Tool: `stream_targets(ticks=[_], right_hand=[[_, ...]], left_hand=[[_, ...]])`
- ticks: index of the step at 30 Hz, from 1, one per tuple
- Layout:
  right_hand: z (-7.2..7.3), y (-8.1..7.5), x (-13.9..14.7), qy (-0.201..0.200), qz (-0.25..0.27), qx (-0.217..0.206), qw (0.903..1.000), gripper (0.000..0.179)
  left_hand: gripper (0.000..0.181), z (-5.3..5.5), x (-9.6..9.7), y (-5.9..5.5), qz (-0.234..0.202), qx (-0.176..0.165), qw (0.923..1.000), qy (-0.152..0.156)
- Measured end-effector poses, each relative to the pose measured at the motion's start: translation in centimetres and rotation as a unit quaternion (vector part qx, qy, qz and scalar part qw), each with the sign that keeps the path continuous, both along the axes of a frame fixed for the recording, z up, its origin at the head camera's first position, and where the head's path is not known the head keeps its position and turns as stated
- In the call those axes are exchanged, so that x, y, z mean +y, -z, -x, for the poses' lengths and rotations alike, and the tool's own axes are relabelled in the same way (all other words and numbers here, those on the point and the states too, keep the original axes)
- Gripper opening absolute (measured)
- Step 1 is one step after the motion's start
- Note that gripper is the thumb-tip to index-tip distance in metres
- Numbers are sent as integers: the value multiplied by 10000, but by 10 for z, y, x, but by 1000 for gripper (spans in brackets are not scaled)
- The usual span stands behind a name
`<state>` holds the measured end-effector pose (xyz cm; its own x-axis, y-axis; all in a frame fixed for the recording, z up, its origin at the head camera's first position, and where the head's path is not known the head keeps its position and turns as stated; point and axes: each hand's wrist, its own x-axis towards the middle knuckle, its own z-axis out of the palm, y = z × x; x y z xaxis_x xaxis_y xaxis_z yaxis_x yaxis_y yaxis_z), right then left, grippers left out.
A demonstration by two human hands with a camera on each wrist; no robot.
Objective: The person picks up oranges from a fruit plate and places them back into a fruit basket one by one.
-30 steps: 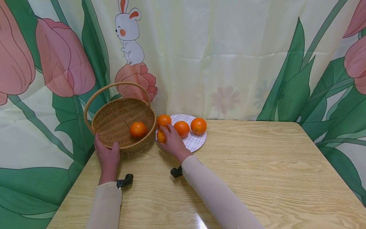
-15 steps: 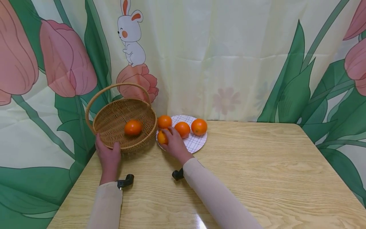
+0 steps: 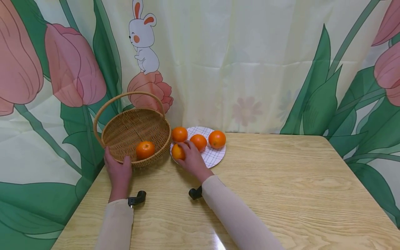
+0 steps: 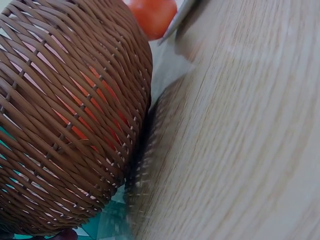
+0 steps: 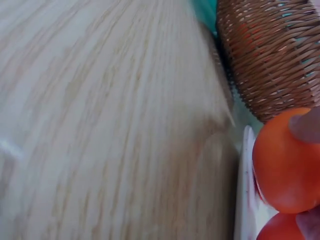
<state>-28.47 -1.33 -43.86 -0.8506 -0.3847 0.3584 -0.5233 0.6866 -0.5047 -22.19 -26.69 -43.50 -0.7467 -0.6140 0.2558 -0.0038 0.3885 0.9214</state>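
My left hand [image 3: 118,172] grips the near-left rim of a wicker basket [image 3: 131,126], which is tilted so its inside faces me. One orange [image 3: 145,150] lies inside, against the near wall; it shows through the weave in the left wrist view. To the basket's right is a round white plate [image 3: 215,157] with a grid pattern. My right hand [image 3: 195,161] holds another orange [image 3: 178,151] at the plate's left side, thumb and fingers about it. In the right wrist view, fingertips press on this orange [image 5: 282,162]. Several other oranges [image 3: 198,141] sit on the plate.
The wooden table [image 3: 281,180] reaches away to the right. Behind its far edge hangs a curtain [image 3: 250,69] printed with tulips and a rabbit. A black wrist camera mount [image 3: 136,198] sticks out at each wrist. The basket's tall handle [image 3: 131,93] arches over its opening.
The orange inside the basket has rolled left and then down toward the near rim. My right hand stays at the plate's left orange, shifting only slightly. My left hand keeps its grip.
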Motion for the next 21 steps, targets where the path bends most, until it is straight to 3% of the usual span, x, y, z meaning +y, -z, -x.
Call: stream_targets(ticks=[11,21], right_hand=[[-4,-13,4,142,587,-433,9972,61],[-6,-27,9,170,1113,-59,9936,61]], left_hand=[[73,0,0,-1,-46,-33,10000,14],[73,-1,0,-2,-21,-41,10000,7]])
